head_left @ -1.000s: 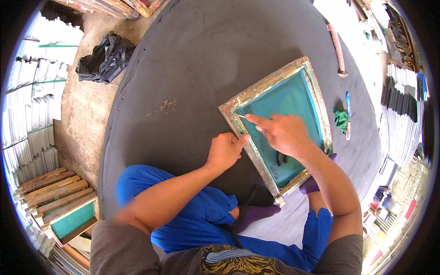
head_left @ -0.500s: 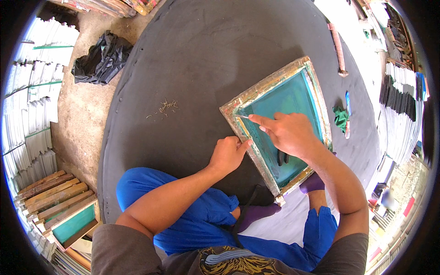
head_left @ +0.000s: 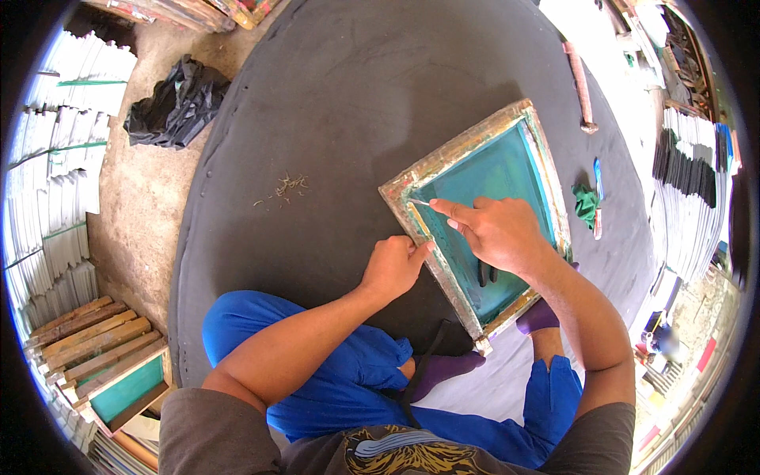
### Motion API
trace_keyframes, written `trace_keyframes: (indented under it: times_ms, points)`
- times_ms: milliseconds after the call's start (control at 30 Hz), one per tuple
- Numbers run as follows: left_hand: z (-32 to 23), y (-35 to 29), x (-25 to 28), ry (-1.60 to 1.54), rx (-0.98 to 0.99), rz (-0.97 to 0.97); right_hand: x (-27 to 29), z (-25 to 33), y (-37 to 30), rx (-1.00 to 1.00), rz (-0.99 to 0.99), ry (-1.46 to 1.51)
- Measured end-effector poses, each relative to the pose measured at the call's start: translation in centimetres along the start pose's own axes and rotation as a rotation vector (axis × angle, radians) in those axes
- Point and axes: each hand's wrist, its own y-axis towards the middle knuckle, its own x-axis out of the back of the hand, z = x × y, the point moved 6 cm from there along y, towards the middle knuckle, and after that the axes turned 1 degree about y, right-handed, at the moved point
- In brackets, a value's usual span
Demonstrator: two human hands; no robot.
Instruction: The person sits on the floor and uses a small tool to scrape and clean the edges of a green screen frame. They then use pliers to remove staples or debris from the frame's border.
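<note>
Both of your hands are at the wooden frame (head_left: 457,145), which lies slantwise on the dark surface (head_left: 317,103) before you, right of centre, its near corner just beside your purple sock (head_left: 445,370). Your left hand (head_left: 393,265) has its thumb and curled fingers pinched on the left rail. Your right hand (head_left: 507,226) grasps a thin pale tool (head_left: 420,203), index finger laid along it, the tip by the inside of the far left corner. Two black prongs (head_left: 484,275) show below that hand; they may be the tool's handles, but you cover the join.

To do this well, brace the rail firmly with your left thumb, clear of the tip's path. Work with small, controlled movements and let the index finger guide the point along the wood. Angle it away from the teal mesh (head_left: 491,170), which would probably tear or scratch if the tip slipped.
</note>
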Motion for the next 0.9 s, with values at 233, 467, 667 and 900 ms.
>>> trace_keyframes:
  times_ms: [233, 467, 667, 900]
  points:
    - [0.1, 0.1, -0.3, -0.026, -0.009, -0.006, -2.5, -0.2, -1.7, -0.119, -0.051, 0.213]
    - [0.1, 0.0, 0.1, 0.002, -0.010, -0.018, -4.5, 0.5, -2.3, -0.204, -0.095, 0.381]
    - [-0.1, -0.1, 0.2, 0.023, -0.007, -0.023, -4.4, 0.9, -2.2, -0.227, -0.083, 0.376]
    - [0.0, 0.0, 0.1, -0.011, 0.002, -0.001, -4.3, 1.0, -2.2, -0.244, -0.061, 0.375]
